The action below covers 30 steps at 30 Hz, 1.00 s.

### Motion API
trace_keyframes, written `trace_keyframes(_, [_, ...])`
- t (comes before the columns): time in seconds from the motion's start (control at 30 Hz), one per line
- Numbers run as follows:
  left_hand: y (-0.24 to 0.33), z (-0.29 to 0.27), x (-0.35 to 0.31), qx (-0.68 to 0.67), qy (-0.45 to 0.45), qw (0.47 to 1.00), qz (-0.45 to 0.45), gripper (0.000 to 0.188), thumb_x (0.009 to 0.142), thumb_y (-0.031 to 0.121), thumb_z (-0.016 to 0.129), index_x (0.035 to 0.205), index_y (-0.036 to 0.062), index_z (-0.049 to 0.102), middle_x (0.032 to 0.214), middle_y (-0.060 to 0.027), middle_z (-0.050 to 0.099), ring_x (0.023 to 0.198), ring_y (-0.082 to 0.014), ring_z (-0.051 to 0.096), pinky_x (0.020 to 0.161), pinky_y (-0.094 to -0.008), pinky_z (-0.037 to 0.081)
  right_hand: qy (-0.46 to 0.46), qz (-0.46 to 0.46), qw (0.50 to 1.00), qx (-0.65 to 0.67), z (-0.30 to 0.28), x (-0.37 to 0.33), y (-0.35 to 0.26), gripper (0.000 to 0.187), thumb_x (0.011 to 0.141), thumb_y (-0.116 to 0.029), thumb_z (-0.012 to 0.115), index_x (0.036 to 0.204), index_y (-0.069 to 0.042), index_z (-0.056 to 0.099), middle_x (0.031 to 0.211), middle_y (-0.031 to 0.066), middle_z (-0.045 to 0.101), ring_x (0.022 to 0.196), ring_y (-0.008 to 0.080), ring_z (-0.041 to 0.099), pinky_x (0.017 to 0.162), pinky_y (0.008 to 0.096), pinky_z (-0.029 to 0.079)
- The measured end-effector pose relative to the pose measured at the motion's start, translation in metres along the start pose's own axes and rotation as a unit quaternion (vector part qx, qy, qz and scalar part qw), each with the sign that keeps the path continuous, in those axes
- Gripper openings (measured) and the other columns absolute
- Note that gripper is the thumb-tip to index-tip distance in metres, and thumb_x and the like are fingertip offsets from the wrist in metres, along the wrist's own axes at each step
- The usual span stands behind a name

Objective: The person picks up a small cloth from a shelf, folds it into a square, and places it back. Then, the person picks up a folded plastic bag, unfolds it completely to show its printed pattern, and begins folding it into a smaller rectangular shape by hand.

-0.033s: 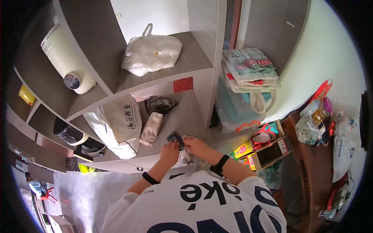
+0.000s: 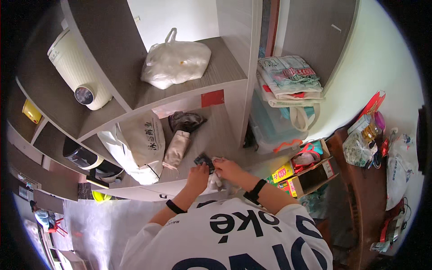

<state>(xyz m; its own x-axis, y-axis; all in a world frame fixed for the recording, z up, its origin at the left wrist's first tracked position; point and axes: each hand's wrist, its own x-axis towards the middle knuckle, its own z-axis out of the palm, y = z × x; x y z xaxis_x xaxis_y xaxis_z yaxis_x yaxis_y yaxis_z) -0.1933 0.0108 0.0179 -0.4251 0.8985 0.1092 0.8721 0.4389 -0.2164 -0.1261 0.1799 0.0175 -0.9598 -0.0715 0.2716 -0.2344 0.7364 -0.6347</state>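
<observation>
At the front edge of the lower shelf, my left hand [image 2: 197, 176] is closed on a small dark, shiny, crumpled piece [image 2: 204, 161]; its kind is not clear. My right hand [image 2: 228, 169] is closed right beside it, fingers pinched on a pale, soft, cloth-like bundle [image 2: 215, 183] that hangs below them. The fingers partly hide both things. Behind my hands a beige rolled cloth pouch [image 2: 177, 150] lies on the shelf, touching a dark crumpled bag [image 2: 186, 121]. To their left leans a white and beige tote bag [image 2: 143, 146].
A white plastic bag [image 2: 176, 64] sits on the shelf above. At left are a cream appliance [image 2: 78, 67] and a black pot [image 2: 83, 154]. To the right stand folded bags [image 2: 290, 78] on a clear bin [image 2: 274, 128], an open cardboard box [image 2: 313, 179] and a brown table [image 2: 344, 168].
</observation>
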Motion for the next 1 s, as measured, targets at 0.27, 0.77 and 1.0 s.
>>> trace_keyframes(0.27, [0.003, -0.009, -0.008, -0.106, 0.068, 0.991, -0.039, 0.055, 0.067, 0.031, 0.063, 0.111, 0.0025, 0.047, 0.108, -0.0121, 0.044, 0.104, -0.0293, 0.039, 0.089, -0.0448, 0.031, -0.009, 0.153, 0.986, 0.061, -0.006, 0.012, -0.024, 0.016, 0.079, -0.013, 0.049, 0.092, -0.005, 0.053, 0.095, 0.0140, 0.055, 0.084, 0.0326, 0.053, 0.076, 0.0366, 0.044])
trace_keyframes(0.77, [-0.012, 0.017, -0.001, -0.107, 0.107, 0.987, -0.048, 0.044, 0.070, 0.018, 0.054, 0.111, 0.0034, 0.047, 0.101, -0.0084, 0.045, 0.099, -0.0273, 0.043, 0.081, -0.0351, 0.041, -0.054, 0.035, 0.953, -0.297, 0.046, 0.012, -0.034, 0.072, 0.070, -0.025, 0.056, 0.123, 0.010, 0.021, 0.129, 0.0246, 0.025, 0.122, 0.0341, 0.023, 0.101, 0.0432, 0.017])
trace_keyframes(1.0, [-0.009, 0.008, -0.002, -0.120, 0.067, 0.988, -0.067, 0.056, 0.071, 0.024, 0.056, 0.120, 0.0047, 0.038, 0.124, -0.0156, 0.031, 0.105, -0.0309, 0.037, 0.088, -0.0398, 0.034, -0.065, 0.058, 0.955, -0.282, 0.044, 0.017, -0.028, 0.070, 0.071, -0.022, 0.054, 0.124, 0.010, 0.020, 0.129, 0.0256, 0.024, 0.122, 0.0354, 0.023, 0.101, 0.0433, 0.015])
